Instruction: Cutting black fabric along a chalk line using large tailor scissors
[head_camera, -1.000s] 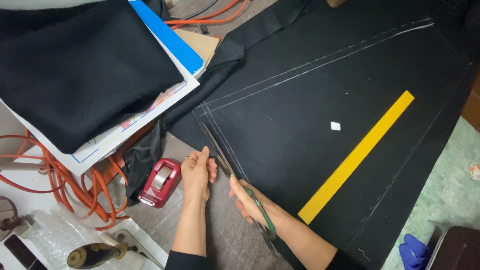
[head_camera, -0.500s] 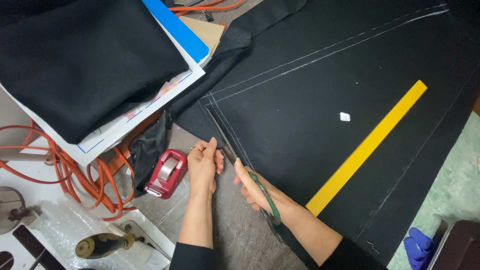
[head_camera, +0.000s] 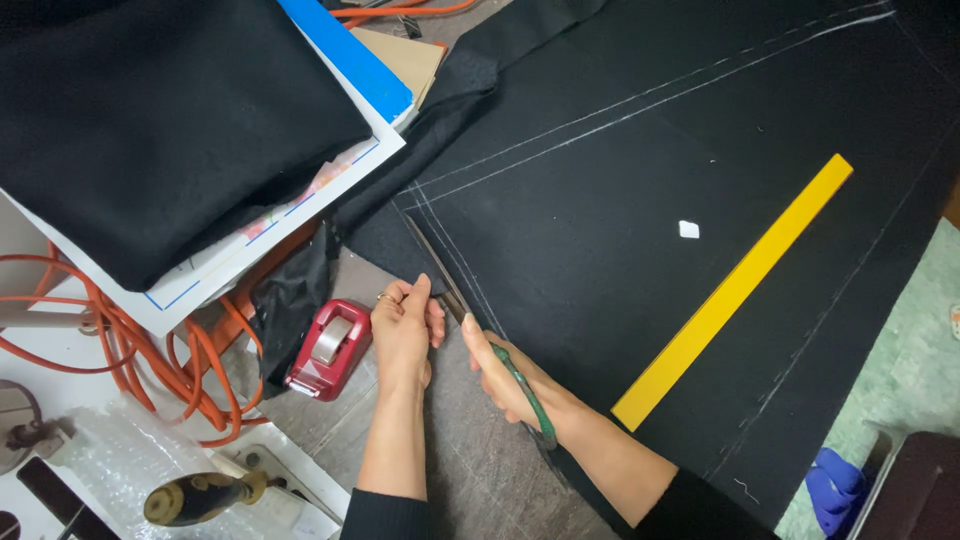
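A large black fabric (head_camera: 640, 200) lies spread over the table, marked with white chalk lines. My right hand (head_camera: 500, 375) grips green-handled scissors (head_camera: 480, 330) whose blades run along the fabric's left edge beside a chalk line. My left hand (head_camera: 405, 330) pinches the fabric edge just left of the blades, a ring on one finger. A long yellow ruler (head_camera: 735, 290) rests diagonally on the cloth to the right. Near the ruler's upper part sits a small white piece of chalk (head_camera: 688, 229).
A red tape dispenser (head_camera: 328, 350) stands left of my left hand. Orange cable (head_camera: 130, 340) coils at the left. A folded black cloth (head_camera: 160, 120) lies on white and blue boards at top left. A blue object (head_camera: 830, 490) sits at bottom right.
Both hands and the scissors have advanced up along the fabric's left edge towards the chalked corner. The view has shifted slightly.
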